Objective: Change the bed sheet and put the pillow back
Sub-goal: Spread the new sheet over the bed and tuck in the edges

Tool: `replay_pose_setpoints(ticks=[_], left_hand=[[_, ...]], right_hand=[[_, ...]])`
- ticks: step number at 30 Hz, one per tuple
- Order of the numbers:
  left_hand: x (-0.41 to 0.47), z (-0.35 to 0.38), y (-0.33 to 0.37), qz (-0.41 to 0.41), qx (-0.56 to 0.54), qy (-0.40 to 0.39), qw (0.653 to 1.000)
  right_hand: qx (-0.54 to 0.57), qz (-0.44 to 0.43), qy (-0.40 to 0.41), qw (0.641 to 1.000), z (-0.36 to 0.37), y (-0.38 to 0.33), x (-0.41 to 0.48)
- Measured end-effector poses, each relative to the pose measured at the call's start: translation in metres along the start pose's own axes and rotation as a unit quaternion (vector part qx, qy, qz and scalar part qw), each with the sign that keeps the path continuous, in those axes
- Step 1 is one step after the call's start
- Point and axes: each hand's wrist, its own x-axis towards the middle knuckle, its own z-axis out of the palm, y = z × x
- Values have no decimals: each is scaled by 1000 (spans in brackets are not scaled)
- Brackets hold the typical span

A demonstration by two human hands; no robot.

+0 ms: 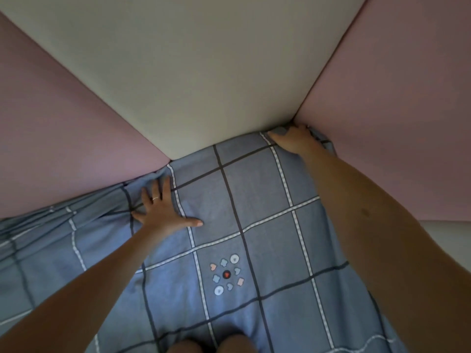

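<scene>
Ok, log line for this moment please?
step: fitting sheet | left grip: flat on sheet, fingers spread | right grip: at far corner, fingertips hidden in sheet | pillow: not in view

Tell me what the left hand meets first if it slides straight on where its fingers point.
Ahead of the left hand, probably the bunched sheet edge first, then the pink panel right beside its seam with the cream panel.
</scene>
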Motion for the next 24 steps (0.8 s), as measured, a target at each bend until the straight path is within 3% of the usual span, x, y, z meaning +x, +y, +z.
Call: replay_pose_setpoints(ticks=[6,8,11,15,18,21,24], left_hand=[[22,-36,-15,28,77,36,996],[30,-42,-16,27,89,8,996],[39,-39,-13,16,83,-16,996],[41,-38,-18,44,76,-35,996],[51,-43,-48,125,8,-40,991],[23,-50,-96,244,25,-1,970],[-53,-34,-164,205,104,-2,973]], right_hand=[[-12,45,35,998,10,-6,12],[-80,107,60,989,16,-31,13],[-175,177,34,968,37,-84,-14],[-128,24,31,991,118,-126,-94],[-168,-72,-10,983,199,-138,-168],[-210,-86,-48,973,240,-139,-190],[-248,-60,-73,964,242,-149,-185]])
